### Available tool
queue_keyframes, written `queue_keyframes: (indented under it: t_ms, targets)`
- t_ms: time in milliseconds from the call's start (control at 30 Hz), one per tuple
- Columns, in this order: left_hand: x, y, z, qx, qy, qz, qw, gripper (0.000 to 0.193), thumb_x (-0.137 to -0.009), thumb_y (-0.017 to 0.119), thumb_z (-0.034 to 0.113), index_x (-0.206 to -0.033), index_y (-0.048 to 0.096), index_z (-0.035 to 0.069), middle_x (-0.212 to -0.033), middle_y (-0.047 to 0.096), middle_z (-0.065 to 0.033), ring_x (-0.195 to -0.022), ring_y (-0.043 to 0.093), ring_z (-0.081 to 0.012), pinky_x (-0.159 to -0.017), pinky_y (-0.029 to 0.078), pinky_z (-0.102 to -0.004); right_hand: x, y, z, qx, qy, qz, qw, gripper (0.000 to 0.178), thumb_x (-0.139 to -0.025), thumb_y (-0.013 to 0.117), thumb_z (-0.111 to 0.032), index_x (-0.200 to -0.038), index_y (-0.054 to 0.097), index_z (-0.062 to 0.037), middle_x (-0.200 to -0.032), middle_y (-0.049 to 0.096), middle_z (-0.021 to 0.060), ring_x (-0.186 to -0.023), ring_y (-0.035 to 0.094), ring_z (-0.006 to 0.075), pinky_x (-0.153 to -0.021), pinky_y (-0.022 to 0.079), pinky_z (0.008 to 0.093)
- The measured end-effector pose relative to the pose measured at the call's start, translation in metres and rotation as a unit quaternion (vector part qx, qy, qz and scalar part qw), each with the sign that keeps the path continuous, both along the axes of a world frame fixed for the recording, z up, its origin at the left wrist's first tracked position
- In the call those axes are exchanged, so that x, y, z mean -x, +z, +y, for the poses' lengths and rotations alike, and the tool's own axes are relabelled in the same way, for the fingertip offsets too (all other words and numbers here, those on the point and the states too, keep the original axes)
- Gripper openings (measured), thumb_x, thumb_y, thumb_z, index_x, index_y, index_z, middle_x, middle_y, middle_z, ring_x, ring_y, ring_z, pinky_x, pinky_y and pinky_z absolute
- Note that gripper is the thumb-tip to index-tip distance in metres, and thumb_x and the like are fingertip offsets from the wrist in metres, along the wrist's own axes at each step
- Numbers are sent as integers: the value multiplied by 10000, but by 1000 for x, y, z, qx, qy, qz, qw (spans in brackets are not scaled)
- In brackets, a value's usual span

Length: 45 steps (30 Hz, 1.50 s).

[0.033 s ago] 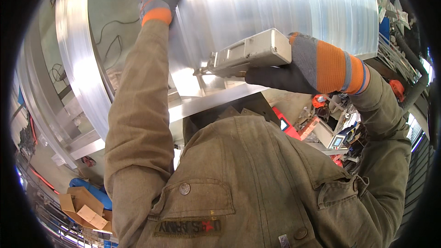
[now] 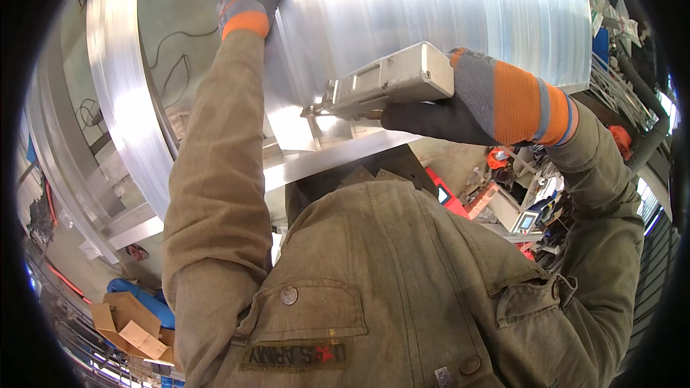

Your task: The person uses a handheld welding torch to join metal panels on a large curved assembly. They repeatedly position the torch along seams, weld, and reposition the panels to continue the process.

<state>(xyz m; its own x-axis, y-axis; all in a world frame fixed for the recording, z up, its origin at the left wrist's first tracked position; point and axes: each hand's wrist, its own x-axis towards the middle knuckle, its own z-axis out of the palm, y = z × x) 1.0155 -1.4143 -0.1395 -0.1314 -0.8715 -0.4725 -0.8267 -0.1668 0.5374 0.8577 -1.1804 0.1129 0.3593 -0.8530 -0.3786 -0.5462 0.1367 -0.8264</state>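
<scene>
My left hand (image 2: 246, 11), in a grey and orange glove with dark fingertips, grips the left edge of a wide, shiny aluminium panel (image 2: 431, 36). Its thumb lies over the panel's top; the other fingers are mostly hidden. My right hand (image 2: 489, 97), gloved alike, is wrapped round a boxy silver-grey hand tool with a narrow nozzle (image 2: 388, 80). The tool points left, its tip low over the panel's near left corner, by a crosswise aluminium bar (image 2: 338, 160). Whether the tip touches metal I cannot tell.
Long aluminium profiles (image 2: 118, 65) run along the left, with a thin dark cable (image 2: 176, 65) on the floor between. An open cardboard box (image 2: 126, 320) stands lower left. Right of me are a red device with a screen (image 2: 449, 194) and cluttered tools.
My right hand and the grey tool have shifted very slightly to the left. My left hand keeps its place on the panel.
</scene>
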Motion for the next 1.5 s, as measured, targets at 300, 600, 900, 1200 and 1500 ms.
queue_keyframes:
  t_ms: [300,600,900,1200,1500]
  targets:
    - [-4,-18,-8,-5,-31,-3,999,1258,-697,884,702,-1560,417,-86,-1516,608,-261,-1401,595,-417,-1157,479,-455,-12,-9,-20,-39,-25,-21,999,384,-1030,763,-261,-1344,731,-42,-1153,813,156,-1017,804,236,-874,646,354]
    - [-6,-53,-24,42,-62,-7,997,1327,-680,897,714,-1599,335,-61,-1521,585,-279,-1405,584,-422,-1165,474,-459,-9,-16,-17,-76,-22,-18,997,372,-1029,762,-252,-1343,734,-55,-1178,808,148,-1050,794,230,-905,636,352]
    - [-3,-60,-27,74,-65,5,995,1343,-667,937,688,-1567,335,-106,-1457,624,-270,-1343,630,-376,-1118,510,-438,-16,-28,-21,-117,-18,-19,993,361,-1028,761,-244,-1343,737,-67,-1203,803,140,-1082,783,224,-936,625,349]
    - [-1,-43,-20,43,-67,10,997,1248,-693,861,709,-1559,392,-56,-1513,584,-291,-1410,576,-437,-1182,471,-479,-51,-57,-39,-163,17,10,986,358,-1029,746,-269,-1336,737,-84,-1189,799,132,-1078,772,229,-943,612,357]
    - [2,-38,-14,65,-77,14,995,1166,-749,844,653,-1562,402,-57,-1503,583,-306,-1402,578,-442,-1178,473,-477,-52,-72,-44,-215,61,63,973,413,-1034,641,-490,-1212,748,-133,-929,767,125,-835,719,303,-792,560,420]
